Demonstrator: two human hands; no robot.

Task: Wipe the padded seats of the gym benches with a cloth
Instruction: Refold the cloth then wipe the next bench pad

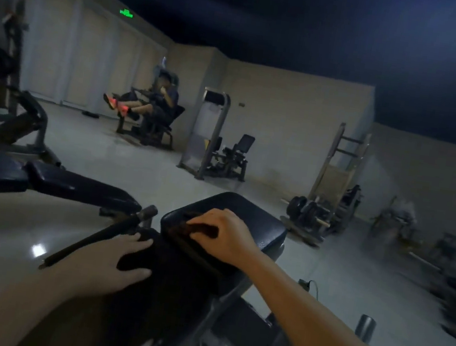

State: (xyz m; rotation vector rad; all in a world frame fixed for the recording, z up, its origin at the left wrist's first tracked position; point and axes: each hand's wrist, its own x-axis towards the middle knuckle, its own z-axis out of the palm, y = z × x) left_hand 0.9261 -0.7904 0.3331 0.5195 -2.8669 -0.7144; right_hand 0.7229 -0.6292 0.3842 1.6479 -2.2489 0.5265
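The right hand (224, 235) has its fingers bent down over the dark cloth (184, 226) & presses it on the near-left part of the small seat pad (247, 213). The left hand (108, 264) lies flat w/ fingers straight on the long back pad (175, 291) just beside it. It holds nothing and is prob. just keeping the bench steady.

To do this bit well, keep the cloth flat under the fingers, not bunched up. Push it in long rows from side to side — each row a little over the last, so no strip gets missed. Do the edges & corners too. I can't tell in this dim light if the far end is wiped yet. The other bench (72, 184) on the left waits its turn.
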